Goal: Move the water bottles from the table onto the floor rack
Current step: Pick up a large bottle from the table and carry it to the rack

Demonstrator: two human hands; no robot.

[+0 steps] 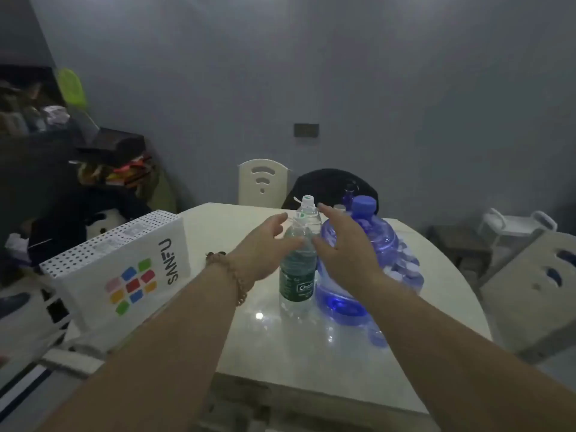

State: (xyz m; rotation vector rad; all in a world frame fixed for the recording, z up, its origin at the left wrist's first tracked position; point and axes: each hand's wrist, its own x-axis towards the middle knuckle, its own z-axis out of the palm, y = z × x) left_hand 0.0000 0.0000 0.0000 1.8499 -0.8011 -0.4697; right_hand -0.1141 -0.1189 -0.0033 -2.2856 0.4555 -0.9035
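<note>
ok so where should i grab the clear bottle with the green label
Wrap around the labelled middle of the body, coming from the front and left. The clear bottle stands upright, and its round body at the green label suits a wrap grip. The blue jug crowds its right side, leaving little finger room there. The left hand, open beside it, looks best placed.

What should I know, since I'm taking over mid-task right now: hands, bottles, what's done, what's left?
Left hand: open, fingers spread, just left of the clear bottle.
Right hand: open, just right of that bottle, in front of the blue jug.
Neither hand grips anything yet.
Bottle and jug stand upright, side by side on the table.
Done: nothing is on the rack as far as can be seen.
Left: grip the bottle and carry both to the floor rack, which I cannot pick out here.
</note>
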